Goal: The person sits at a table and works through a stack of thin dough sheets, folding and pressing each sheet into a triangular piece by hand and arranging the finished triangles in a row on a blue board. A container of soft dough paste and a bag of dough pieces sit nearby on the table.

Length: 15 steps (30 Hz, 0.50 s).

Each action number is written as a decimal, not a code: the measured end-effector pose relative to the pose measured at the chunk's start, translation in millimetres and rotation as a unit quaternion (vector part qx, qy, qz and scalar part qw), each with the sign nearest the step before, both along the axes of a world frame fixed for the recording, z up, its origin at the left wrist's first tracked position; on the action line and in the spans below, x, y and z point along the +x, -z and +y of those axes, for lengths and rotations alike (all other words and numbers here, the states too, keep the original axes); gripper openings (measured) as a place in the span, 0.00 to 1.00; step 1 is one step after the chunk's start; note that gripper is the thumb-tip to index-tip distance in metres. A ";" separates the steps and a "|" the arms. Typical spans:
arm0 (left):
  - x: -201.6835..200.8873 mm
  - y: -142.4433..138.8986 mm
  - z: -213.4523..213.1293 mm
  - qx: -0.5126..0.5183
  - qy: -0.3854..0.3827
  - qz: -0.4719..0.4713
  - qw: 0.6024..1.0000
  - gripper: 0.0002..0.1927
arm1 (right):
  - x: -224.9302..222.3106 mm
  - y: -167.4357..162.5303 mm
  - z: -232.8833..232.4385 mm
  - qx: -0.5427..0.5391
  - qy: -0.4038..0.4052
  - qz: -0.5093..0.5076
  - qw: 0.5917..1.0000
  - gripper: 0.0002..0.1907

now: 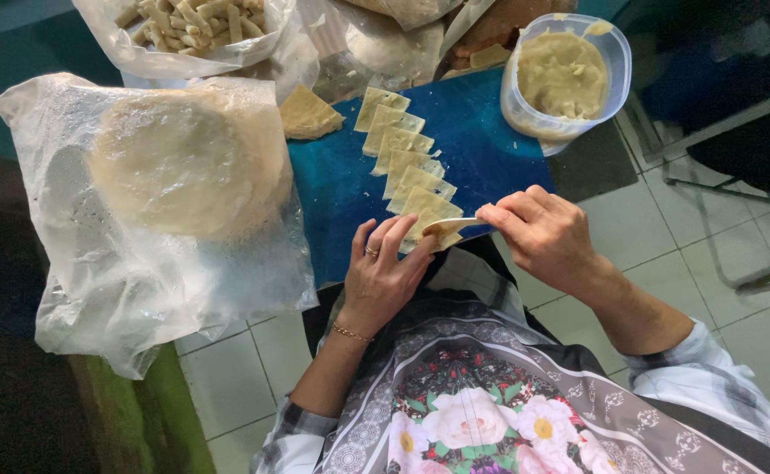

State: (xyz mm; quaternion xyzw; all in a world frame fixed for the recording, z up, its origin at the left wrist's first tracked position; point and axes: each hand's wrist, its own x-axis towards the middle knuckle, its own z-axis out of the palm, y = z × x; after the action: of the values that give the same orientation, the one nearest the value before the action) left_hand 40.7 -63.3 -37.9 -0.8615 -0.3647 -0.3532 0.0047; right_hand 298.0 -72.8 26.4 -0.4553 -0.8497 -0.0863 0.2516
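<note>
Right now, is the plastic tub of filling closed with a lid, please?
No, the plastic tub stands open, its pale filling plainly showing.

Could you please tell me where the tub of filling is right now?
In the head view, the clear tub of filling sits upper right, at the blue board's far right corner.

A blue board [490, 145] carries a row of pale dough strips [405, 162] running from twelve o'clock toward six. At two o'clock a plastic tub of filling [564, 77] sits on its corner; at nine, bagged flat wrappers [174, 167] overlap its edge.
</note>
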 end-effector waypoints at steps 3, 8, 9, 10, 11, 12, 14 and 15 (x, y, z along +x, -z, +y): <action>1.0 -0.4 1.1 0.001 0.006 -0.017 1.000 0.20 | 0.3 -0.8 -1.1 0.012 -0.005 -0.005 1.000 0.16; 3.6 0.3 3.2 0.007 0.009 -0.018 1.000 0.18 | -2.4 3.1 -2.1 0.041 -0.016 -0.004 0.999 0.16; 3.8 0.5 3.8 0.011 0.010 -0.021 1.000 0.17 | -2.2 4.0 -2.0 0.043 -0.016 -0.004 0.999 0.16; 3.6 0.5 3.8 0.010 0.010 -0.021 1.000 0.17 | -2.0 4.9 -2.5 0.043 -0.016 -0.002 0.999 0.17; 3.0 0.7 4.0 0.011 0.010 -0.021 1.000 0.16 | -1.4 6.0 -1.6 0.038 -0.015 0.002 0.999 0.17; 2.4 0.8 4.0 0.011 0.010 -0.020 1.000 0.16 | -0.6 7.1 -1.2 0.034 -0.014 0.007 0.999 0.17; 3.0 1.5 3.7 0.006 0.011 -0.026 1.000 0.17 | 1.6 9.1 -0.9 0.024 -0.012 0.015 1.000 0.17; 3.1 1.9 3.8 0.004 0.011 -0.029 1.000 0.17 | 2.6 10.1 -1.1 0.020 -0.010 0.018 1.000 0.17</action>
State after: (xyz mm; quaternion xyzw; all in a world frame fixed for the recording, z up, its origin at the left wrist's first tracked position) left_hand 43.7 -59.6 -39.8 -0.8549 -0.3540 -0.3792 -0.0064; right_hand 300.6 -73.9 16.3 -0.4433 -0.8476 -0.0928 0.2765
